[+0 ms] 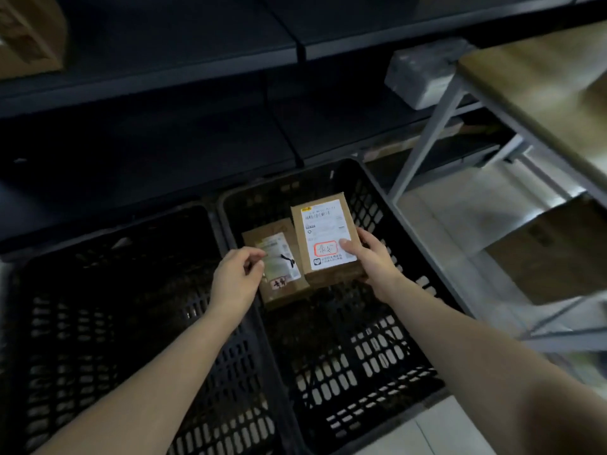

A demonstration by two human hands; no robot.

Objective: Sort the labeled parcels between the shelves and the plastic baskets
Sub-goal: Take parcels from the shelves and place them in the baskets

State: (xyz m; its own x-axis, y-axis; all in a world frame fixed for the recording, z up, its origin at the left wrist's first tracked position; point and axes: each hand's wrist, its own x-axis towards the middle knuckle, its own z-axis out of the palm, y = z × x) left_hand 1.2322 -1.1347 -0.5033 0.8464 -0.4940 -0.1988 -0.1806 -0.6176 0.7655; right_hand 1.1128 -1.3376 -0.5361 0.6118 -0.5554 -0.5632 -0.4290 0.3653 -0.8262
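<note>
Head view: we were looking down at two black plastic baskets side by side on the floor, left basket [98, 323] and right basket [371, 208], walls touching. Both task parcels were in the far half of the right basket. The right grip [372, 257] held the taller parcel [325, 238], a brown carton with a white shipping label facing up. The thumb was pressed on the label next to a red-outlined box with handwriting, and the fingers were wrapped round the carton's right side. That carton overlapped the right edge of the lower parcel [285, 293]; we couldn't tell whether the two were touching. The lower parcel was also brown with a white label, a black mark on it and a small red-and-white sticker at its near corner, lying flatter and deeper in the basket. The left grip [235, 277] was at the lower parcel's left edge with fingers curled in and thumb and forefinger close together at the label edge. We couldn't tell whether it was pinching anything. Dark shelves [164, 60] ran behind the baskets, with a cardboard box [29, 34] at top left and a grey wrapped package [423, 77] further right. A grey metal rack [423, 139] stood on the right, another carton [558, 251] on its lower level.
</note>
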